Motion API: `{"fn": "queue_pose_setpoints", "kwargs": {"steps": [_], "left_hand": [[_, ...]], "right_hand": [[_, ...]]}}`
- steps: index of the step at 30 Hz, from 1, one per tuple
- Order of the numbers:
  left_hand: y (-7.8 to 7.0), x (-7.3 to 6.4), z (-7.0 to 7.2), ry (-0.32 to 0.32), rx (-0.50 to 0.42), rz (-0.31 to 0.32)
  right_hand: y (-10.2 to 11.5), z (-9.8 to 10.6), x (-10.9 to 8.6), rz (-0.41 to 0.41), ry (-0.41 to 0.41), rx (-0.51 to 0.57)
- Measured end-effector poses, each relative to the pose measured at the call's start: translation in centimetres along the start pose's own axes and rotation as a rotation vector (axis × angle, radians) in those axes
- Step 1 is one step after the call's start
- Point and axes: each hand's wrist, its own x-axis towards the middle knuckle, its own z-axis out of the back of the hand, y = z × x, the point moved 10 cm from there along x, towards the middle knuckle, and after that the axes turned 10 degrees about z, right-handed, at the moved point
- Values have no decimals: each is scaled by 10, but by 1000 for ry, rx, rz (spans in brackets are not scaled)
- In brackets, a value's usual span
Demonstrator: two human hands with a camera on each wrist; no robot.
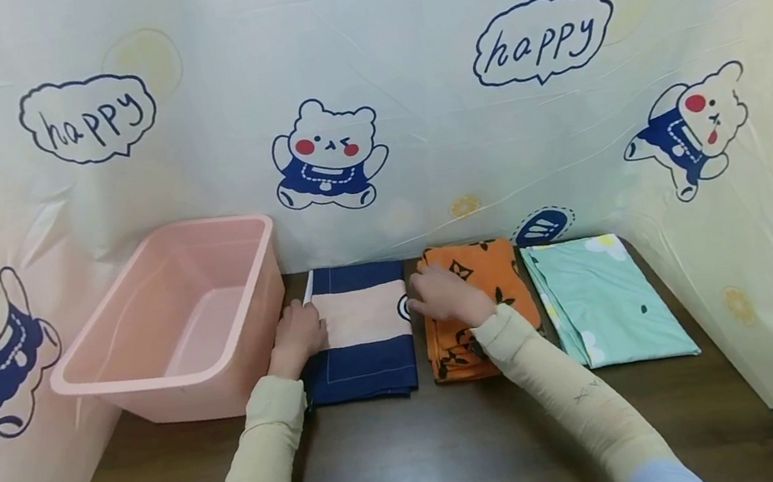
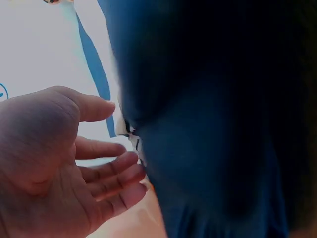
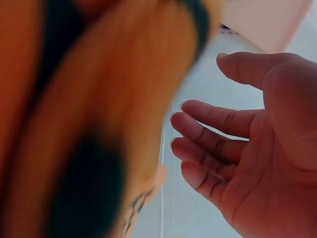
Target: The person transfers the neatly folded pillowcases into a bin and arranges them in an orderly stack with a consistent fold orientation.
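A folded navy cloth (image 1: 371, 371) with a broad pale pink band lies on the table. At its left edge is my left hand (image 1: 298, 335); in the left wrist view the fingers are relaxed, with the thumb apart, beside the blurred navy fabric (image 2: 198, 139). To its right is a folded orange cloth (image 1: 506, 277) with dark flower and leaf shapes. My right hand (image 1: 446, 295) reaches over its left part, near the gap between the two cloths. In the right wrist view, loosely bent fingers (image 3: 210, 116) hold nothing beside the orange fabric (image 3: 129, 99). Whether fingertips touch either cloth, I cannot tell.
An empty pink plastic basin (image 1: 249, 330) stands at the left, close to my left hand. On the far right lies a folded mint-green cloth (image 1: 617, 306). Behind everything hangs a pale sheet (image 1: 418, 8) with printed bears. The dark wooden table (image 1: 407, 465) extends toward me.
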Motion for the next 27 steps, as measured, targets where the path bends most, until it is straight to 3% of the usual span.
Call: {"fn": "queue_pose_setpoints", "kwargs": {"steps": [3,7,12,21,27], "left_hand": [[6,1,-4,4,8,40],[15,3,-12,46,2,99],[21,4,-15,71,-35,137],[21,4,-17,80,28,104],[17,2,-19,108,30,68]], "right_hand": [[9,-6,13,10,16,-92],[13,-14,23,-48,24,-199],[12,-25,32,-130,67,-228],[4,-46,38,-249,212,-195],[1,-56,42,-244,221,-155]]}}
